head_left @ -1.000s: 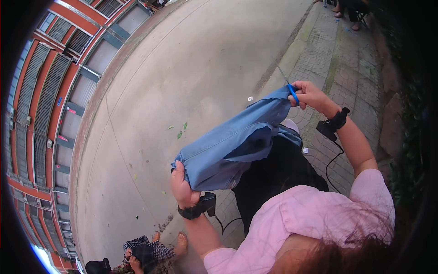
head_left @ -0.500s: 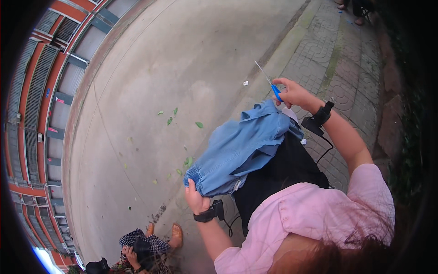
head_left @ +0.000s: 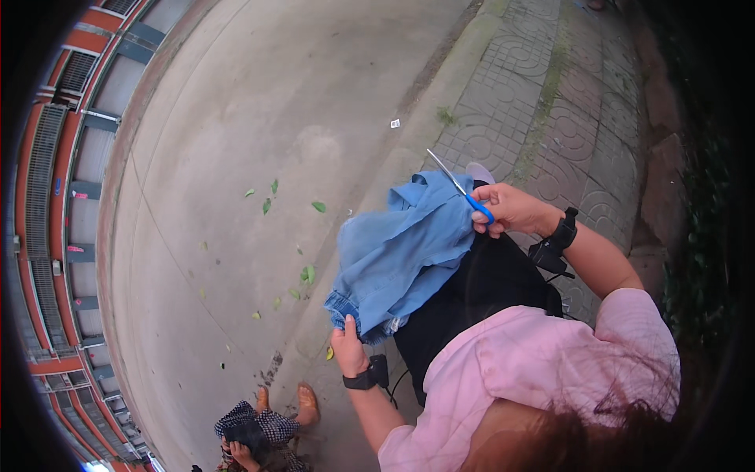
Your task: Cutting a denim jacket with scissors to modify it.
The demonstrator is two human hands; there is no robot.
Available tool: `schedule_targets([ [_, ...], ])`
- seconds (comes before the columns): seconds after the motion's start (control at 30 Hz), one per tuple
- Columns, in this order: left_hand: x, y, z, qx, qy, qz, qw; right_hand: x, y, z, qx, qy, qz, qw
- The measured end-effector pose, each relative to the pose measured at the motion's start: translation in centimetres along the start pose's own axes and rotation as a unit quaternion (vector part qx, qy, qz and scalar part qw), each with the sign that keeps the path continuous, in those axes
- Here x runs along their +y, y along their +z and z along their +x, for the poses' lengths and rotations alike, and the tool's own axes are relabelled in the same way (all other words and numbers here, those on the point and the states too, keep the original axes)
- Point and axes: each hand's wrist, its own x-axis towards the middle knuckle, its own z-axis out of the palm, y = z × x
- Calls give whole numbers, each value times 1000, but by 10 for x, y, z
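A light blue denim garment [head_left: 405, 244] lies across my lap, over my black trousers [head_left: 491, 275]. My left hand [head_left: 348, 346] grips its gathered, elastic-looking edge at the near left end. My right hand [head_left: 503, 211] holds a pair of scissors [head_left: 456, 182] with blue handles. Their blades look closed and point up and left, over the far part of the cloth. The right fingers rest close against the denim; whether they also pinch it I cannot tell. A small white label [head_left: 393, 324] shows near the gathered end.
Green leaves [head_left: 308, 274] are scattered on the concrete ground [head_left: 220, 157] to the left. Patterned paving [head_left: 503, 94] runs along the right. Another person [head_left: 267, 425] sits at the lower left, with bare feet showing. A small white tag [head_left: 395, 123] lies on the ground ahead.
My right hand has come down and nearer with the scissors, which now lie over the denim. The left hand still grips the gathered edge. The whole view has shifted slightly.
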Motion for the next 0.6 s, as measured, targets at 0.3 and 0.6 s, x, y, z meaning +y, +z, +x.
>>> schedule_targets([
  [0.3,-1,-7,-1,12,47,202,978,-50,-4,17,4,-108,11,994],
  [0.6,22,-10,-10,132,138,595,781,-38,-11,9,81,-117,-85,986],
])
